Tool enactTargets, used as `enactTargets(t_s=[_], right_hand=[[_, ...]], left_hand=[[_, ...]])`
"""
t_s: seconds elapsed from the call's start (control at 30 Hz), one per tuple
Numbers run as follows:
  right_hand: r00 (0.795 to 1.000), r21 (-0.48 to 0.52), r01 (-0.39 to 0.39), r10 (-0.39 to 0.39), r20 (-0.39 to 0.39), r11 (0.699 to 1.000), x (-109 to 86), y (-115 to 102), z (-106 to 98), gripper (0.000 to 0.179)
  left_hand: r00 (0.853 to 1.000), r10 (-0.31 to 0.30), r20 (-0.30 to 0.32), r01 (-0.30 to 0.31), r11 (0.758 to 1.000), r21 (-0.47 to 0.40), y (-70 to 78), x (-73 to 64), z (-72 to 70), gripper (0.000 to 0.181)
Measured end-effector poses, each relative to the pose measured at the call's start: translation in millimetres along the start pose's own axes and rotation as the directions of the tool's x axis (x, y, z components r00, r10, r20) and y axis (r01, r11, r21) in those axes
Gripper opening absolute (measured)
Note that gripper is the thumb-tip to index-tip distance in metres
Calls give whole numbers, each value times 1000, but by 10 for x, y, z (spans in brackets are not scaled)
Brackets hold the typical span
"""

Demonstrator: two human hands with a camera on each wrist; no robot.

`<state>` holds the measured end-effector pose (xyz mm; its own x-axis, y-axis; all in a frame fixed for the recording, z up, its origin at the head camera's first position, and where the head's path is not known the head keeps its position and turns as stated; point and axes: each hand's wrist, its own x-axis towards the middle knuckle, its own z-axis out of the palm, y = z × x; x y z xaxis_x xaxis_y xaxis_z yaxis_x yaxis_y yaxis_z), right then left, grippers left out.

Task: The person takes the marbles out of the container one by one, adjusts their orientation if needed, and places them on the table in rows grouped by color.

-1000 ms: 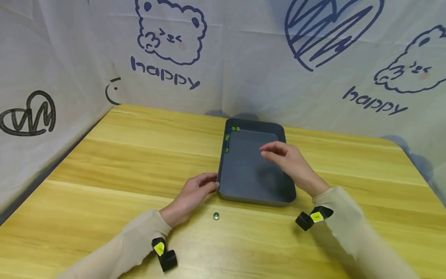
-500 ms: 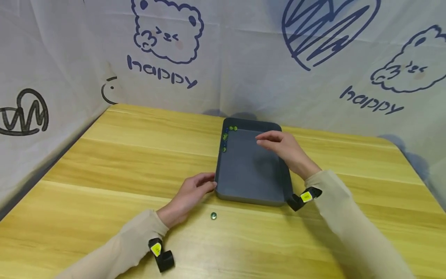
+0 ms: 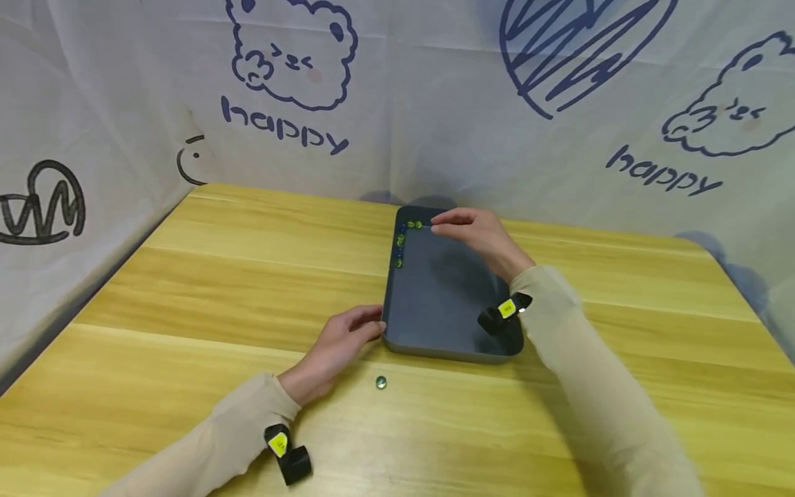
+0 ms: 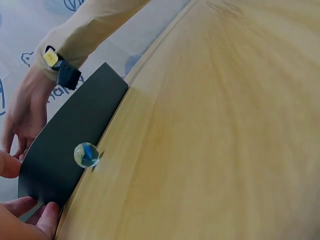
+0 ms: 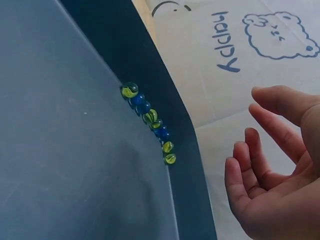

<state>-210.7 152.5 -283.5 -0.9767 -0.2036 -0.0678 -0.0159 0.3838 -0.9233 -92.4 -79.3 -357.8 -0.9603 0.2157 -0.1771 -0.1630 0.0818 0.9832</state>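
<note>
A dark grey rectangular tray [image 3: 444, 304] lies on the table in the head view. My left hand [image 3: 335, 345] holds its left side near the front corner; in the left wrist view the thumb [image 4: 7, 165] is at the rim and fingertips [image 4: 47, 220] sit low on the wall. My right hand [image 3: 481, 235] is over the tray's far end, thumb and index close together, with nothing between them in the right wrist view. Several yellow-green marbles [image 5: 150, 116] and blue marbles [image 5: 143, 107] line the tray's far left corner. One clear marble [image 3: 381, 382] with a blue swirl lies on the table before the tray.
The wooden table [image 3: 205, 276] ends at the back against a white cloth [image 3: 435, 124] with drawn bears, hearts and writing. Another cloth hangs along the left side. A small black camera [image 3: 497, 317] sits on the right wrist, another camera [image 3: 295, 462] on the left.
My right hand has moved left and away from me over the tray, toward the marbles in its far left corner. The left hand stays at the tray's side.
</note>
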Motion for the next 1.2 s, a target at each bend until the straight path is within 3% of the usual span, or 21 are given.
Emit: enactTargets(t_s=[0.23, 0.53, 0.8, 1.2], right_hand=[[1000, -1, -12, 12, 0, 1000, 141, 52, 84, 35], [998, 33, 2, 0, -64, 999, 280, 47, 261, 31], [998, -46, -29, 26, -56, 999, 348, 100, 426, 24], [999, -24, -50, 50, -20, 998, 384, 278, 454, 28]], left_hand=[[1000, -7, -1, 7, 1000, 9, 21, -11, 2, 42], [1000, 6, 8, -6, 1000, 18, 36, 15, -3, 43], [1000, -12, -9, 12, 1000, 6, 11, 15, -1, 43], [1000, -9, -10, 9, 1000, 9, 4, 9, -9, 43]])
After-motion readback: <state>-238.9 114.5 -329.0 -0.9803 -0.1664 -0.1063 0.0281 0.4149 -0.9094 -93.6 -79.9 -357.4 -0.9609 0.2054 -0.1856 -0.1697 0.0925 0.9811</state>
